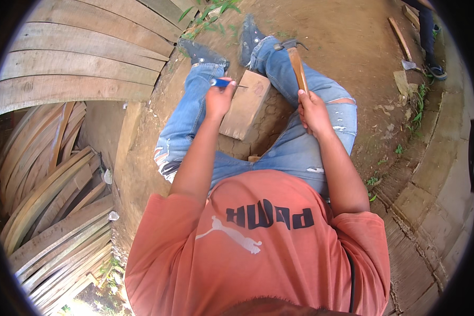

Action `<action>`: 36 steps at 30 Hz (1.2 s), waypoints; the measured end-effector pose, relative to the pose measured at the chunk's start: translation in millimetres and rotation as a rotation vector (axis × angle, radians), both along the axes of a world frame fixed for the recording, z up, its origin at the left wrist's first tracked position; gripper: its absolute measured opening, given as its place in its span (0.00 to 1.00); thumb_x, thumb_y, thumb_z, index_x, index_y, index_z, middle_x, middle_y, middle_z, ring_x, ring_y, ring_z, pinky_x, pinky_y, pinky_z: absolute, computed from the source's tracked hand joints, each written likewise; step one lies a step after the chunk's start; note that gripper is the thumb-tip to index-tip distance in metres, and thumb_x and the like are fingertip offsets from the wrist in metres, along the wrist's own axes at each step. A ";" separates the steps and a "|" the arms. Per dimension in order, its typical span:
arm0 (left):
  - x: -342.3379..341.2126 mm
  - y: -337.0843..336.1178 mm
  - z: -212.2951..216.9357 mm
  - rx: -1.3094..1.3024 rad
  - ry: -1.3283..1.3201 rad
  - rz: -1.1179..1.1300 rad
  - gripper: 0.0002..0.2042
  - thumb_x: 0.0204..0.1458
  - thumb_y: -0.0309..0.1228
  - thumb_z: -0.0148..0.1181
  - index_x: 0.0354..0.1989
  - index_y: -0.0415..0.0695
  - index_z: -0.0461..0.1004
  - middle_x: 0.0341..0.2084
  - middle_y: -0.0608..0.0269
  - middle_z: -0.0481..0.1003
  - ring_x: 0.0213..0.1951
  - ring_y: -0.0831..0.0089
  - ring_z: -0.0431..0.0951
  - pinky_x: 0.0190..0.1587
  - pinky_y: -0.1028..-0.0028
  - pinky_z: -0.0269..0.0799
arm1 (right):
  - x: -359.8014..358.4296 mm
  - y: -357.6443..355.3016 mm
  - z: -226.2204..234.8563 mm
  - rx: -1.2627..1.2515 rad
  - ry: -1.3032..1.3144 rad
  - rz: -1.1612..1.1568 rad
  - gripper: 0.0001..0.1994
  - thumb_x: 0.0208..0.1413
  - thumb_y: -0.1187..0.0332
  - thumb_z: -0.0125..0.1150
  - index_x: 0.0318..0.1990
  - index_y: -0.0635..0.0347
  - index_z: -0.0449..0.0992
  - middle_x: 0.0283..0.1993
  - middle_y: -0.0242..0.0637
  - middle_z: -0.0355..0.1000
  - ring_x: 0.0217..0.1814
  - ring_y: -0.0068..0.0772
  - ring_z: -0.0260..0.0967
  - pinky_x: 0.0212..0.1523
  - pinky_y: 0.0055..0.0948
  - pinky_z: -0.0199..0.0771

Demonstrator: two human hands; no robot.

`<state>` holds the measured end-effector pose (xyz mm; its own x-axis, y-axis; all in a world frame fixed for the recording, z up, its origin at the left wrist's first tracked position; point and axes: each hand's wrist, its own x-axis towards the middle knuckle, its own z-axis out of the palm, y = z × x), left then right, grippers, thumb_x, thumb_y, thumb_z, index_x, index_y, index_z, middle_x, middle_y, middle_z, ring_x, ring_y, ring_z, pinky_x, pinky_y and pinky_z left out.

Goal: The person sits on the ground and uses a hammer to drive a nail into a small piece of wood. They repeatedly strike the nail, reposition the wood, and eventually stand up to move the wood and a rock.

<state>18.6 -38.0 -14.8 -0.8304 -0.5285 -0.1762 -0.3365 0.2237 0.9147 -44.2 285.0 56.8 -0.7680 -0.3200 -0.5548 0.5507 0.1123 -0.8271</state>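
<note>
The left hand (220,99) holds a blue-handled tool (220,82), the right hand (314,112) a hammer (297,69) (head-heavy, I'd judge, best gripped low).

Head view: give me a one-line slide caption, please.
Left hand holds a thin-shafted, blue-handled tool at a wooden block; right hand grips a claw hammer.

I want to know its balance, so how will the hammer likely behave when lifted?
The hammer will probably feel top-heavy: its metal head sits at the far end of a slim wooden handle. That handle looks straight and solid, so it should stay stiff.
</note>
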 end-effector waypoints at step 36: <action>-18.1 4.0 -12.6 0.256 -0.097 0.162 0.16 0.68 0.38 0.65 0.54 0.37 0.80 0.49 0.50 0.85 0.50 0.56 0.88 0.47 0.64 0.85 | 30.0 -5.8 0.8 0.386 0.611 0.178 0.20 0.74 0.52 0.57 0.41 0.63 0.76 0.31 0.53 0.78 0.35 0.52 0.79 0.38 0.50 0.75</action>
<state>0.5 -34.0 -27.4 -0.7121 -0.5805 -0.3949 -0.4373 -0.0732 0.8963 -14.2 279.1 57.6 -0.9303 -0.3375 -0.1436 -0.0485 0.5012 -0.8639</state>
